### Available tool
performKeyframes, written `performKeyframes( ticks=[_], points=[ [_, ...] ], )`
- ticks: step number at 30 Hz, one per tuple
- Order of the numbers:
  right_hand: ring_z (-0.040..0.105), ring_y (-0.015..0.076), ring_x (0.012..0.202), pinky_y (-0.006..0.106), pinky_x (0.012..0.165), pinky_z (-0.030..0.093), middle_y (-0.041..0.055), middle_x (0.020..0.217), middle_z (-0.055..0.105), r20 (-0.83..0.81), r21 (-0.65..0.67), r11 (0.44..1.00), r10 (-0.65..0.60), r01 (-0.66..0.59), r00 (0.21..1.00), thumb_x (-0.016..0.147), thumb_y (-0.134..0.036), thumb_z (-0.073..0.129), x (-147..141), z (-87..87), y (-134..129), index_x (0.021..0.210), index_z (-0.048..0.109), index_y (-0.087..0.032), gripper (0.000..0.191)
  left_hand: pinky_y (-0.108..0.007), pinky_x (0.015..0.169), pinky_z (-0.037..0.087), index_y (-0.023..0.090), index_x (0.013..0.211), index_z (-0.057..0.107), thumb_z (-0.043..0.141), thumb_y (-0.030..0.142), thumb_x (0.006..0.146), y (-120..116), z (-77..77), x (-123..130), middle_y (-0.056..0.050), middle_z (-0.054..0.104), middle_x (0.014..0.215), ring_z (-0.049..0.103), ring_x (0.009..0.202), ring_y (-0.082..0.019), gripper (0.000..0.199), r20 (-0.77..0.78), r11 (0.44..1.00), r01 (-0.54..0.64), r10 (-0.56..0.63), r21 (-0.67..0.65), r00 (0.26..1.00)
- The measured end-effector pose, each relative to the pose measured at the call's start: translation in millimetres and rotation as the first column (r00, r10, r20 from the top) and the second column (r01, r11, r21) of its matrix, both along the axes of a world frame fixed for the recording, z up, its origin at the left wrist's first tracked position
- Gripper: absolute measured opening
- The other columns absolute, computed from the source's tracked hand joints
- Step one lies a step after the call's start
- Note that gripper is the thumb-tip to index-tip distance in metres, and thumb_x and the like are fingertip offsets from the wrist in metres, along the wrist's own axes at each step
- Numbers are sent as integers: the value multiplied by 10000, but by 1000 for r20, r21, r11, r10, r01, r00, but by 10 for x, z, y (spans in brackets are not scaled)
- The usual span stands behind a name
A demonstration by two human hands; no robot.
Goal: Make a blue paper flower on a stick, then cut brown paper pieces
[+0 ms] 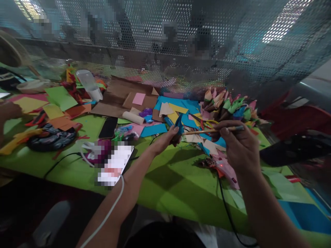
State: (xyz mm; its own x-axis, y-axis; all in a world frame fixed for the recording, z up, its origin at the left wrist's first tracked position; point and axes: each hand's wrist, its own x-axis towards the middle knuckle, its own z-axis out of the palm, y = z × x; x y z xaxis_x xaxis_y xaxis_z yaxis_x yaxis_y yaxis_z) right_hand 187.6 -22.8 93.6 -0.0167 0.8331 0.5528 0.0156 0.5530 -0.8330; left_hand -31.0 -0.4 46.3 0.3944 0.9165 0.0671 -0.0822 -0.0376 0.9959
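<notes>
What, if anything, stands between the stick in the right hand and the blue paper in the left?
Nothing visible does: the right hand holds the stick with its far end close to the blue paper in the left hand. Whether they touch is unclear.

A green table [165, 175] carries a black phone [108, 128], brown cardboard [116, 94] and pale-green paper [281, 186].

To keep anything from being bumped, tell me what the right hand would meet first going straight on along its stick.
Probably the blue paper held in the left hand: the stick in the right hand points toward it. Its tip looks close, but whether it touches is hard to tell.
</notes>
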Motion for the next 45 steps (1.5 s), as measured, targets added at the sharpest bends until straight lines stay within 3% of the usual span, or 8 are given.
performKeyframes(
  ticks=[11,22,32,39,45],
  points=[
    [653,141,616,275,560,560,-5,755,666,48,4,1000,4,-5,999,876,-431,734,-25,15,-7,903,706,-234,200,-273,536,349,221,810,415,372,642,946,12,-44,16,35,509,629,415,525,-101,445,-34,1000,16,-16,-3,999],
    [657,134,607,263,559,559,-11,735,669,57,-12,1000,1,0,998,875,-432,735,-12,16,-4,896,709,-235,200,-274,542,329,220,802,418,418,705,898,10,-45,22,27,494,652,419,564,-110,494,-1,999,39,-39,-8,999],
    [663,137,587,263,537,560,-11,727,693,83,-16,1000,-17,19,996,852,-467,750,-35,41,-6,880,704,-230,243,-300,585,351,226,831,388,404,643,921,-3,-35,15,17,496,679,423,597,-121,427,-39,999,31,-32,-31,999],
    [682,149,600,271,556,572,-12,694,683,98,-30,999,-36,39,994,839,-499,753,-41,45,-22,868,707,-228,277,-287,557,359,228,828,409,443,775,837,-14,-20,14,26,504,666,417,579,-117,547,-61,1000,21,-22,-19,998],
    [704,164,626,293,575,594,5,736,710,100,-55,998,-16,21,995,846,-502,745,-32,31,-25,886,696,-217,292,-277,536,333,227,806,406,480,771,818,4,-40,24,27,504,658,403,560,-107,549,-11,998,42,-43,-44,999]
  ],
)
